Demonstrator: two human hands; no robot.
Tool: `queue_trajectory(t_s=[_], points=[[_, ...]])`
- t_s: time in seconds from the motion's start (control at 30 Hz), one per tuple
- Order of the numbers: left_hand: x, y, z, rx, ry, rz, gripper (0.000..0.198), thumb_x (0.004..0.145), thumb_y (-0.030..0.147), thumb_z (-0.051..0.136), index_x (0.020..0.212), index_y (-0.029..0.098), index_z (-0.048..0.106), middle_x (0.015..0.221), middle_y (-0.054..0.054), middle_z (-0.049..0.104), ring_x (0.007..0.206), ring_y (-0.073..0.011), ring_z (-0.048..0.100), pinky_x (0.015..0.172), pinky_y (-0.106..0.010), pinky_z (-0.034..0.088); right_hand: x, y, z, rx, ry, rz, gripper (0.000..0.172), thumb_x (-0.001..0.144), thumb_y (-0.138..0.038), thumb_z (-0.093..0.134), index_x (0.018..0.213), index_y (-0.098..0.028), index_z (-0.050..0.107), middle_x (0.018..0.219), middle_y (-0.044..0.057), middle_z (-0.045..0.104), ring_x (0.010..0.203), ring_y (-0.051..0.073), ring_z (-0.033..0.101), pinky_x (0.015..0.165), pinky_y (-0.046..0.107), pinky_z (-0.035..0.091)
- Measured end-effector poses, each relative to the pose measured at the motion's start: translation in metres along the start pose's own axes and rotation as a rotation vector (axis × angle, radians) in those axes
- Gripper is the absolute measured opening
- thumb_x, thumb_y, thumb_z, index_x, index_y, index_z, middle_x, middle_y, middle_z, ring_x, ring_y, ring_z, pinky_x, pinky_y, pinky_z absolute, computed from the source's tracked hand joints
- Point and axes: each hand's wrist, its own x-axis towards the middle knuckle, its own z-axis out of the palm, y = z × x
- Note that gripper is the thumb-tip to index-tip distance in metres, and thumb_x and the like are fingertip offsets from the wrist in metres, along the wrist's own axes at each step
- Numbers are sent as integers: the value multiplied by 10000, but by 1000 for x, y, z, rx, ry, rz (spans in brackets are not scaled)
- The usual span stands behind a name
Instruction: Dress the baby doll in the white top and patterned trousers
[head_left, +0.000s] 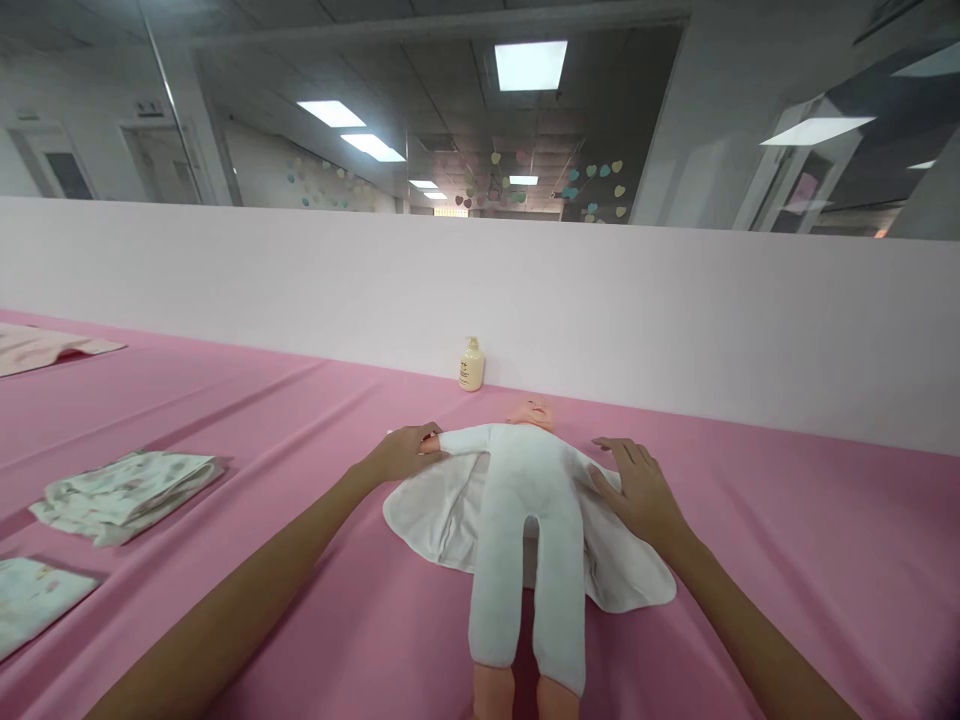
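On the pink-covered table, a baby doll in a white suit lies face up on an open white wrap. My left hand clasps its outstretched arm, while my right hand rests flat and unclenched on the wrap beside it. A lotion bottle stands beyond.

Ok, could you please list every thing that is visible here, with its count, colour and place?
doll: one, white suit, lying face up on the white cloth, table middle
white cloth: one, white, spread under the doll
pump bottle: one, cream, upright at the partition behind the doll
folded cloth: one, pale patterned, table left
second folded cloth: one, pale patterned, left edge, nearer
flat cloth: one, pale pink, far left
table cover: one, pink
partition: one, pale, behind the table
left hand: one, curled on the doll's arm
right hand: one, flat and open at the doll's other side
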Motion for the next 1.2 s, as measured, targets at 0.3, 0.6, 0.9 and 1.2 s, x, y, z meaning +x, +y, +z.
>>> queue_trajectory(t_s=[0.3,0.6,0.9,1.2], points=[[1,14,-17,-320,143,-14,523,779,595,794,1169,255,717,1107,-38,747,945,-219,676,775,-308,562,80,-117,46,340,-276,-311,605,979,-431,675,1539,-278,505,1541,123,601,1433,355,542,1200,562,429],[6,12,4,-446,97,54,561,843,535,765,1287,236,598,1221,-61,716,915,-185,656,772,-314,571,111,-135,90,510,-331,-229,398,1053,-500,596,1369,-257,602,1409,110,664,1351,305,589,1162,508,444],[14,36,55,144,15,-14,436,871,645,680,942,250,510,991,-85,745,1000,-333,707,818,-430,507,101,-119,94,682,-174,-151,431,1052,-511,564,1427,-298,547,1432,82,633,1328,274,576,1142,454,462],[39,44,69,381,11,-53,213,964,417,518,887,219,540,994,-136,745,968,-369,724,902,-494,479,97,-121,96,798,-158,-89,267,980,-361,597,1226,-274,545,1223,42,700,1137,253,642,1053,439,491]])
